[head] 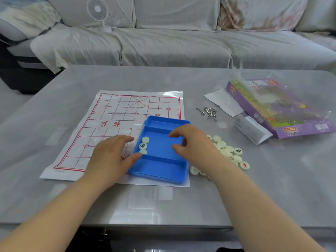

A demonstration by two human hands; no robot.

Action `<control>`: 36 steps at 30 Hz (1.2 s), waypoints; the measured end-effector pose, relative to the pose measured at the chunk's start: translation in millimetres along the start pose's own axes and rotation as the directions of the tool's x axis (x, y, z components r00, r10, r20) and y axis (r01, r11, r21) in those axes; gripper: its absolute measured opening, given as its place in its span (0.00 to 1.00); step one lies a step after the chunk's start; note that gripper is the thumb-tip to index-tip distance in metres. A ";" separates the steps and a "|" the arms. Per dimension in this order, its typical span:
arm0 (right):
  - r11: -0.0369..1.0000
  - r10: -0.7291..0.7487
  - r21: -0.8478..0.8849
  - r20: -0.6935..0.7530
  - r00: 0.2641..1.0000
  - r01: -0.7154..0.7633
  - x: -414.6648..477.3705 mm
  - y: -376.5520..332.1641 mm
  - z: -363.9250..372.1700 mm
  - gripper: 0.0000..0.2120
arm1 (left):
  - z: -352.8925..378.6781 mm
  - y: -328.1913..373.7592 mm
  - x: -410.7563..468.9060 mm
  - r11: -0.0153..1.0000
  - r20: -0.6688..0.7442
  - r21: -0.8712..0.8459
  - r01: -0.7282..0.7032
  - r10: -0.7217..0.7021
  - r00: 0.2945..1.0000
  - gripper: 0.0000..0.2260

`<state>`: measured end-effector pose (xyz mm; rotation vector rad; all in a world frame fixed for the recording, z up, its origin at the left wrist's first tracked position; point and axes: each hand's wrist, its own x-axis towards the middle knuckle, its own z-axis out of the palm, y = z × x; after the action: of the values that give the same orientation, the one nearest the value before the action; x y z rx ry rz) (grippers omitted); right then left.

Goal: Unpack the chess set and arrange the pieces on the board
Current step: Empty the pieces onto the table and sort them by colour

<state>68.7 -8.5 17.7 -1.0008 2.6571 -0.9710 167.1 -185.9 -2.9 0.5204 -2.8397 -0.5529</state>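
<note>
A blue plastic tray with three compartments lies on the right part of the paper chess board, which has red grid lines. Three pale round chess pieces sit at the left side of the tray's middle compartment. A pile of several more pieces lies on the table just right of the tray. My left hand rests on the board, its thumb touching the tray's left wall. My right hand hovers over the tray's right side with curved fingers, and nothing shows between thumb and forefinger.
A purple game box in clear wrap and a white carton lie at the right of the grey table. Small metal ring puzzles sit behind the pile. A covered sofa with a small fan stands beyond the table.
</note>
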 end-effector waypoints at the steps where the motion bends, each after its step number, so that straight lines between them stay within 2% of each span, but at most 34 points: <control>1: 0.999 -0.023 -0.027 0.061 0.998 0.025 8.4 -9.6 9.0 0.13 | 2.6 -3.1 -6.1 1.000 -0.003 -0.023 -0.012 0.012 1.000 0.22; 4: 0.988 -0.050 -0.136 0.201 0.978 0.079 29.9 -29.8 35.7 0.15 | 7.9 -6.7 -23.3 0.998 -0.035 -0.044 -0.036 0.034 0.999 0.21; 7: 0.989 -0.006 -0.142 0.248 0.969 0.043 43.9 -35.8 47.4 0.18 | 9.2 -4.5 -28.6 0.996 -0.080 -0.038 -0.084 0.080 0.994 0.25; 11: 0.992 0.041 -0.124 0.252 0.967 -0.010 51.7 -38.1 50.4 0.21 | 6.9 -4.8 -27.3 0.994 -0.083 -0.024 -0.102 0.100 0.992 0.22; 16: 0.986 0.025 -0.166 0.267 0.963 0.021 52.3 -37.0 47.1 0.13 | 8.0 -6.1 -27.7 0.996 -0.082 -0.027 -0.085 0.082 0.993 0.15; 21: 0.977 0.014 -0.210 0.267 0.964 0.044 47.5 -27.3 38.5 0.10 | 10.2 -7.9 -27.3 0.996 -0.085 -0.034 -0.080 0.077 0.993 0.17; 24: 0.980 -0.017 -0.194 0.183 0.983 0.053 45.4 -22.3 28.9 0.12 | 11.4 -9.4 -26.8 0.995 -0.065 -0.062 -0.072 0.068 0.996 0.18; 26: 0.963 -0.062 -0.242 0.221 0.973 0.116 46.1 -20.9 27.2 0.13 | 10.9 -10.7 -24.8 0.995 -0.081 -0.067 -0.076 0.070 0.994 0.17; 29: 0.906 -0.070 -0.372 0.340 0.938 0.202 48.2 -19.4 33.6 0.17 | 5.4 -6.3 -19.5 0.986 -0.144 -0.044 -0.158 0.150 0.978 0.11; 31: 0.881 -0.048 -0.433 0.325 0.945 0.193 49.8 -17.6 35.5 0.16 | -0.4 1.9 -9.4 0.967 -0.183 0.018 -0.254 0.253 0.950 0.10; 34: 0.879 -0.011 -0.456 0.268 0.963 0.137 47.5 -14.6 31.0 0.13 | -3.1 17.7 13.6 0.975 -0.076 0.107 -0.194 0.203 0.976 0.14; 36: 0.901 -0.024 -0.422 0.178 0.984 0.099 41.7 -10.4 21.4 0.13 | 1.7 24.2 31.0 0.959 0.017 0.229 -0.166 0.167 0.986 0.17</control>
<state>49.6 -52.1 11.2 -1.1927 2.7627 -0.2819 130.9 -176.0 9.0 0.3125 -2.9250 -0.1942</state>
